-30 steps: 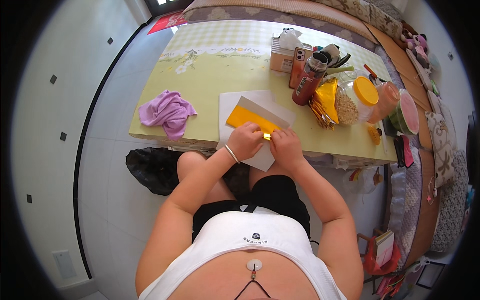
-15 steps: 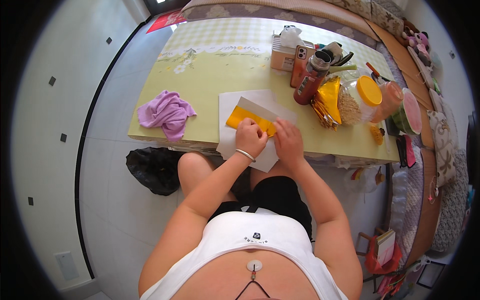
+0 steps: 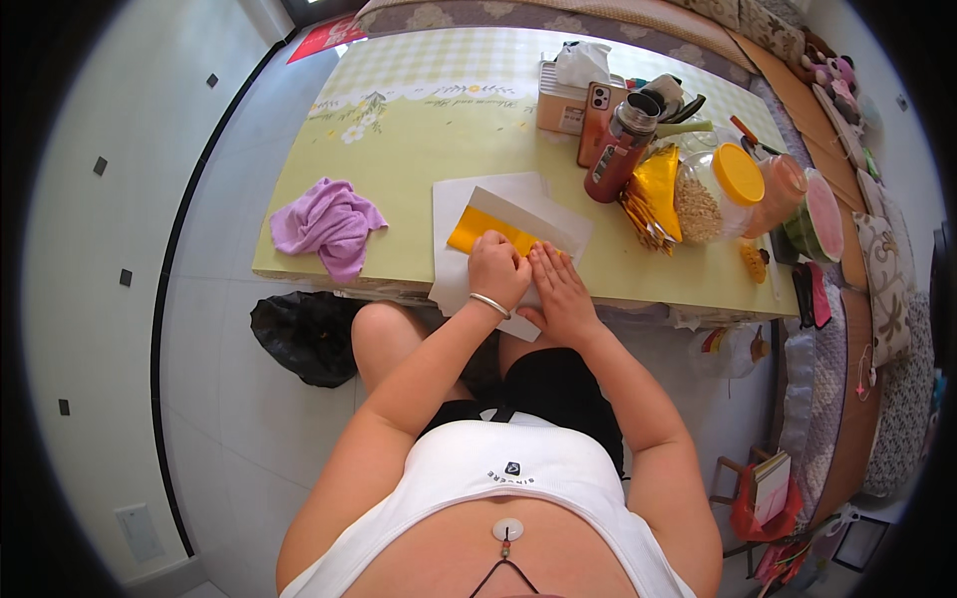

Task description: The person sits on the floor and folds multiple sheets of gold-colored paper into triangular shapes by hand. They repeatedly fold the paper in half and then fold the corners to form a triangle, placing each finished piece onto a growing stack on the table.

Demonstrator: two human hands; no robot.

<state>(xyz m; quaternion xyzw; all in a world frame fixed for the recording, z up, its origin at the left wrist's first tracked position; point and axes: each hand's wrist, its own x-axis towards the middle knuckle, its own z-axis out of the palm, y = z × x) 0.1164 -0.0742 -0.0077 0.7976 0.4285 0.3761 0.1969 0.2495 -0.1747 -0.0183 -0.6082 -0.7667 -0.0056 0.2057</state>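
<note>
A gold paper (image 3: 467,231), with a pale strip along its far edge, lies folded on white sheets (image 3: 451,197) near the table's front edge. My left hand (image 3: 497,271), a bangle at its wrist, is closed with curled fingers on the near edge of the gold paper. Beside it, my right hand (image 3: 560,295) lies flat with fingers stretched out, its fingertips over the paper's right end. That end of the paper is hidden under my hands.
A purple cloth (image 3: 329,224) lies at the table's left. To the right stand a red flask (image 3: 618,159), a phone (image 3: 595,122), a tissue box (image 3: 560,105), a stack of gold foil sheets (image 3: 653,194), a yellow-lidded jar (image 3: 710,204) and a cut watermelon (image 3: 822,214). A black bag (image 3: 304,337) sits on the floor.
My right hand has shifted slightly left, flattening its fingers over the gold paper's right end and extending its thumb. My left hand stays on the paper. The view has shifted slightly.
</note>
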